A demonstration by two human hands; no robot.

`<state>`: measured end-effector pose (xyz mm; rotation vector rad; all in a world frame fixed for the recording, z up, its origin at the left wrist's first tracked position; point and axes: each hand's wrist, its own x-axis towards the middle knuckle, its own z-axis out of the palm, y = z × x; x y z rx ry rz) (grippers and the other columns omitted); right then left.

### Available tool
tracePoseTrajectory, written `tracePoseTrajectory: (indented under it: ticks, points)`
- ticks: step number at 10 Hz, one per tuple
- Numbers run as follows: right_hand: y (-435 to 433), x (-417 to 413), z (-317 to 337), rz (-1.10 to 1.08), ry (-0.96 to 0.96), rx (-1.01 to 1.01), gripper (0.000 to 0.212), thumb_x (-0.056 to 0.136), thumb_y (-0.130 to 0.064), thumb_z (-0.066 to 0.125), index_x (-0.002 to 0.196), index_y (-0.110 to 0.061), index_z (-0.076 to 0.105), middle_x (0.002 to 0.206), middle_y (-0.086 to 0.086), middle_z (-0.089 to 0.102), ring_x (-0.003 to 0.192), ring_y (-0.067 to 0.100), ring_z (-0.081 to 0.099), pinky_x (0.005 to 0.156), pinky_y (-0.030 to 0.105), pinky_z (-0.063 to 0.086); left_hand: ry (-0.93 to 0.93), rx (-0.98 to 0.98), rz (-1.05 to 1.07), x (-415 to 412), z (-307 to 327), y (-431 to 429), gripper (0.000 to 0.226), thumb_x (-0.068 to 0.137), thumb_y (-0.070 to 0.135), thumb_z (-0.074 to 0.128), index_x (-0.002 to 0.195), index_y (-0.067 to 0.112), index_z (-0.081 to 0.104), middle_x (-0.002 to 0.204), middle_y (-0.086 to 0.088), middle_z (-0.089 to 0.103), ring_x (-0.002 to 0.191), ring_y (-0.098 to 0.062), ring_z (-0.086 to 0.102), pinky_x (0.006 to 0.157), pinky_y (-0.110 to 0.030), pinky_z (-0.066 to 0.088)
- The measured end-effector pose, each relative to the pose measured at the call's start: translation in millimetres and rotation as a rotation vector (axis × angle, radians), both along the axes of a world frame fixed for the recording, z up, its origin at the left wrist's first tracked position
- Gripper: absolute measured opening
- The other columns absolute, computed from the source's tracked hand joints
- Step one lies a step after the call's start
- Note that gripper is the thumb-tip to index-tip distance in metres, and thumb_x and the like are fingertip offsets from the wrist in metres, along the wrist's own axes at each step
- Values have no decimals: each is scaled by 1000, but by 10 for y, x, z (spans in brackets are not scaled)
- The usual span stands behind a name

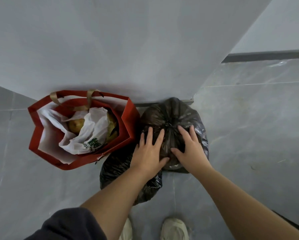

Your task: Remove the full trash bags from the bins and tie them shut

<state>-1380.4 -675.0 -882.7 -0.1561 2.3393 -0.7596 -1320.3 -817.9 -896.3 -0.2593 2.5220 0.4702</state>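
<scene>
A full black trash bag (171,115) sits on the grey tiled floor against the wall corner, its top gathered into a knot at the middle. My left hand (149,151) lies flat on the bag's left side with fingers spread. My right hand (188,146) rests on its right side, fingers spread and slightly bent over the plastic. A second black trash bag (116,168) lies on the floor nearer to me, partly hidden under my left forearm.
A red paper gift bag (126,118) stands open to the left against the wall, holding a white plastic bag (93,130) with food scraps. My two pale shoes (174,228) are at the bottom. Grey floor tiles spread to the right.
</scene>
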Motion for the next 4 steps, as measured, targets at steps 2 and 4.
tracePoseTrajectory:
  ticks: [2,4]
  points:
    - [-70,-167,-193,91,-10,32,71,91,-20,60,148,-32,19,160,6,-8,145,35,11,113,50,28,-41,-46,-39,-67,-119,-6,79,94,50,42,148,34,-14,159,-9,-10,146,-34,4,112,-43,31]
    - [-63,9,310,105,-17,126,70,92,-32,58,149,-33,17,160,3,-1,147,28,8,114,46,26,-159,39,-4,-41,467,-43,77,95,47,42,150,31,-9,161,-6,-5,146,-29,6,111,-44,30]
